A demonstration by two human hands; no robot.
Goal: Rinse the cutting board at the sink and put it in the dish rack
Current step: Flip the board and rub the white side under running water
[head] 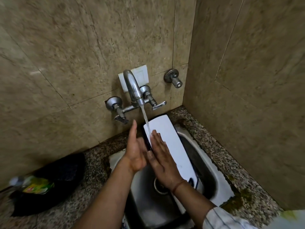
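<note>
A white cutting board [171,139] leans tilted in the steel sink [206,164], its top end against the back wall. Water runs from the wall faucet [133,90] onto the board's upper left part. My right hand [162,156] lies flat on the board's face, fingers together, under the stream. My left hand [134,151] is at the board's left edge, fingers stretched upward, thumb side toward the board; whether it grips the edge is hard to tell. No dish rack is in view.
A black pan or bowl [54,177] with a green packet [35,184] sits on the granite counter at left. Tiled walls close in behind and on the right. A second tap valve [173,77] sticks out of the wall at upper right.
</note>
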